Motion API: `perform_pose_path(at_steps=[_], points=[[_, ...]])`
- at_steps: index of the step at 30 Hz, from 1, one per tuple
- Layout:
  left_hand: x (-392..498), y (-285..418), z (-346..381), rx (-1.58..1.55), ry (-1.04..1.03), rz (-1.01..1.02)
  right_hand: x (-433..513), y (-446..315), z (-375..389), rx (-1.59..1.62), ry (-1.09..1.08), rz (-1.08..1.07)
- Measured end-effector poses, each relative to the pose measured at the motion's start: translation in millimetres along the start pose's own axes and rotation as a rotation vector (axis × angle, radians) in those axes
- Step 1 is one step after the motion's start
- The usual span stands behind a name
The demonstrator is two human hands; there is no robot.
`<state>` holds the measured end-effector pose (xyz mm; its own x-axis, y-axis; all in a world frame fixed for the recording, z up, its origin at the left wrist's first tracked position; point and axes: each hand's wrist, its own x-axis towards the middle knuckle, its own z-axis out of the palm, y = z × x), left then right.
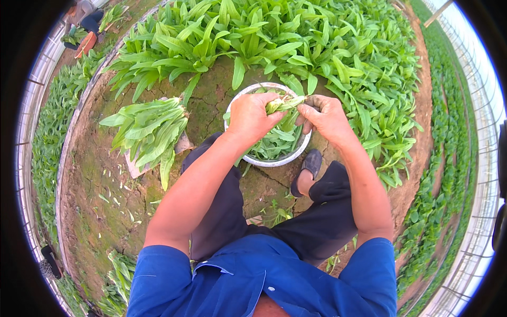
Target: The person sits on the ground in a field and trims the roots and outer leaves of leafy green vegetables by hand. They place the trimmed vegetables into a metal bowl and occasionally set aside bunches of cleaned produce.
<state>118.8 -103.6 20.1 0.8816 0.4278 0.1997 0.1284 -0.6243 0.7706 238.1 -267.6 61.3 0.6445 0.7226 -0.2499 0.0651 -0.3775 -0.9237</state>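
Observation:
Above a white-rimmed round tub (pixel 273 162), my left hand (pixel 251 115) grips a small leafy green plant (pixel 288 103) near its pale stem base. My right hand (pixel 324 117) pinches the root end of the same plant with thumb and fingers; dirt marks its fingertips. Cut leaves (pixel 279 141) lie loose inside the tub, partly hidden by my hands and forearms. To the left, a stacked bundle of long-leaf greens (pixel 152 125) rests with its cut stem ends turned toward the tub.
A dense bed of leafy greens (pixel 277 35) grows just beyond the tub. Flat slabs (pixel 135 164) lie beneath the bundle. More greens (pixel 121 273) lie at lower left. Another person (pixel 81 16) is at upper left beside an orange container (pixel 86 44). My shoe (pixel 311 164) stands near the tub.

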Motion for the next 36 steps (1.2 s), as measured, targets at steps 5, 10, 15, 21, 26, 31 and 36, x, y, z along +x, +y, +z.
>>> perform_pose_path(at_steps=[5,10,15,21,26,31,36], points=[[2.9,-7.7,-1.5,-0.176,-0.142,-0.041,6.0,22.1,-9.8,-0.421,0.122,-0.180],[6.0,-20.9,-1.8,-0.644,-0.284,-0.224,15.7,29.8,-23.7,-0.582,0.229,-0.293],[5.5,-4.9,-11.8,-0.827,-0.364,-0.340,9.7,29.3,-12.8,-0.062,0.042,-0.286],[5.2,-9.3,-3.5,-0.597,-0.218,-0.179,2.0,10.7,-15.6,0.089,0.026,-0.180],[6.5,-9.3,1.2,-0.457,-0.194,-0.015,-1.4,9.1,-13.8,-0.041,0.088,-0.129],[6.5,-5.1,-3.1,-0.627,-0.405,-0.115,-2.6,8.2,-9.0,0.000,0.066,-0.141],[6.9,-0.5,-8.8,-0.727,-0.449,-0.202,-6.1,5.9,-14.5,0.260,0.074,-0.048]])
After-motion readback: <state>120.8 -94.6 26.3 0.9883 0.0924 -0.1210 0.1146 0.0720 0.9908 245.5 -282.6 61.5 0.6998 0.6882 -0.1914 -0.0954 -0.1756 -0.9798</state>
